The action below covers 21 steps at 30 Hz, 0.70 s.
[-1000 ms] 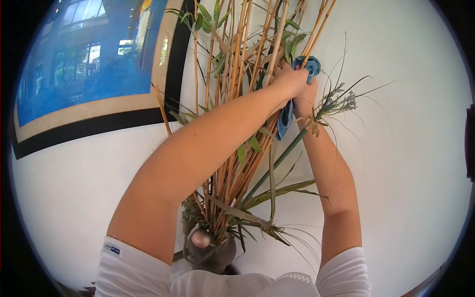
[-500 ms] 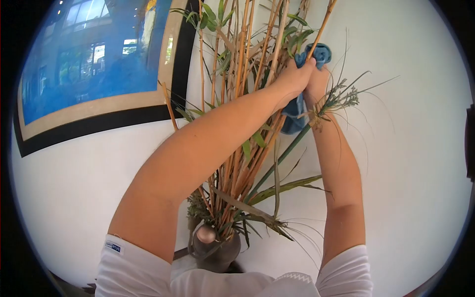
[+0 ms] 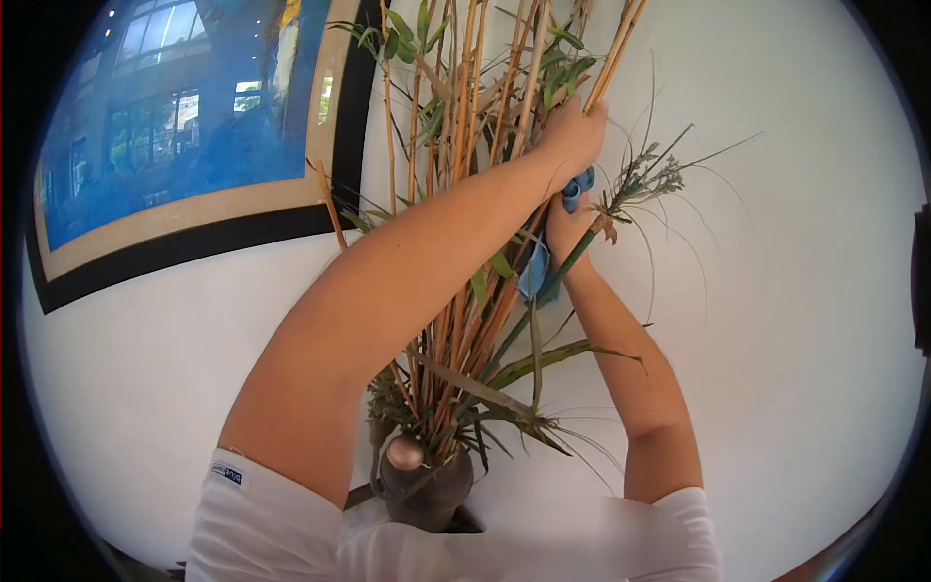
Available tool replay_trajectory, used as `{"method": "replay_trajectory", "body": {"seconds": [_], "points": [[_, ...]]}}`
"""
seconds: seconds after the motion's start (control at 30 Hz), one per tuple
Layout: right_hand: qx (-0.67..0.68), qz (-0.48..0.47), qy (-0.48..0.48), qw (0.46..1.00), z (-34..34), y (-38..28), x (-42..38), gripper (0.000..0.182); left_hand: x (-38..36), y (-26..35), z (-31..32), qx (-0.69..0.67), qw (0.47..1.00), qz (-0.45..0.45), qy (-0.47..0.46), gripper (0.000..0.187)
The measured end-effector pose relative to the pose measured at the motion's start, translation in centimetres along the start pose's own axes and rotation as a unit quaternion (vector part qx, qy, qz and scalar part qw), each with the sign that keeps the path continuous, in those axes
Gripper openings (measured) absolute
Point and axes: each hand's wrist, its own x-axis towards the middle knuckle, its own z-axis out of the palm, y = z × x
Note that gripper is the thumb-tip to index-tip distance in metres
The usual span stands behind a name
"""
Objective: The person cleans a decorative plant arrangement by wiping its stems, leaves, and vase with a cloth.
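Note:
My left hand [image 3: 576, 136] is closed round bamboo stalks [image 3: 613, 60] on the right side of a tall dried arrangement. Just below it, my right hand [image 3: 567, 225] grips a blue cloth [image 3: 532, 270], wrapped around a stalk, with part of it hanging down. Some of the right fingers are hidden behind the stalks and cloth. A green stem with a wispy grass head [image 3: 652, 181] crosses in front of my right wrist. The stalks rise out of a dark vase [image 3: 427, 497] low in the view.
A framed blue picture [image 3: 184, 116] with reflective glass hangs on the white wall [image 3: 795, 349] at the left. Long leaves [image 3: 553, 361] and thin grass blades stick out to the right near the vase. A round copper-coloured ball [image 3: 404, 453] shows at the vase's neck.
My right hand has slid down the stalk with the blue cloth, away from my left hand. My left hand has shifted slightly up and left, holding the stalks. The grass head has moved a little left.

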Motion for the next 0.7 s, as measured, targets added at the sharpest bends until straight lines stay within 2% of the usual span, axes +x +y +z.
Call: {"method": "replay_trajectory", "body": {"seconds": [0.07, 0.1, 0.17, 0.2, 0.3, 0.33, 0.4, 0.43, 0.47, 0.53, 0.57, 0.6, 0.67, 0.7], "points": [[-0.001, -0.036, 0.001, 0.999, -0.6, -0.3, -0.4, 0.025, 0.8, 1.5, -0.2, -0.007, 1.0, 0.004, -0.01, 0.059], [-0.019, -0.054, -0.006, 0.998, -0.8, 0.2, -0.6, 0.025, 1.7, 1.7, 0.1, 0.003, 1.0, 0.0, 0.014, 0.057], [-0.116, -0.014, -0.052, 0.992, -2.1, -2.0, -1.0, 0.025, 4.0, 1.8, 1.0, 0.023, 0.998, -0.006, 0.062, 0.054], [-0.193, 0.045, -0.089, 0.976, -3.7, -6.8, -1.1, 0.024, 5.1, 1.5, 1.4, -0.015, 0.996, -0.028, 0.077, 0.054], [-0.257, -0.045, -0.1, 0.96, -3.1, -2.3, -1.0, 0.019, 7.3, 2.5, 1.1, -0.124, 0.985, -0.106, 0.053, 0.055], [-0.105, -0.047, -0.049, 0.992, -2.5, 0.6, -0.5, 0.018, 6.3, 4.3, 1.0, -0.298, 0.938, -0.155, 0.083, 0.056], [0.105, -0.036, 0.027, 0.993, -3.0, 1.1, 0.0, 0.016, 6.4, 5.2, 0.9, -0.3, 0.929, -0.174, 0.129, 0.056], [0.161, -0.024, 0.051, 0.985, -4.0, -1.3, 0.0, 0.013, 6.5, 5.4, 0.8, -0.301, 0.923, -0.185, 0.152, 0.056], [0.218, -0.01, 0.074, 0.973, -4.9, -3.8, -0.2, 0.013, 9.3, 2.7, 1.4, -0.319, 0.928, -0.139, 0.133, 0.054], [0.215, 0.072, 0.117, 0.967, -6.1, -3.3, 1.1, 0.017, 10.2, 1.5, 1.7, -0.339, 0.925, -0.115, 0.125, 0.055], [0.179, 0.039, 0.137, 0.973, -6.9, -3.2, 2.0, 0.017, 10.5, 1.1, 1.6, -0.349, 0.923, -0.102, 0.122, 0.058], [0.143, 0.005, 0.157, 0.977, -7.8, -4.4, 3.0, 0.017, 10.0, 1.9, 1.1, -0.338, 0.922, -0.133, 0.13, 0.059], [0.146, -0.018, 0.197, 0.969, -9.5, -7.5, 4.6, 0.02, 10.2, 1.9, 0.7, -0.329, 0.927, -0.132, 0.122, 0.059], [0.176, -0.033, 0.221, 0.959, -9.9, -6.8, 6.4, 0.021, 10.3, 2.0, 0.6, -0.324, 0.93, -0.131, 0.119, 0.06]]}}
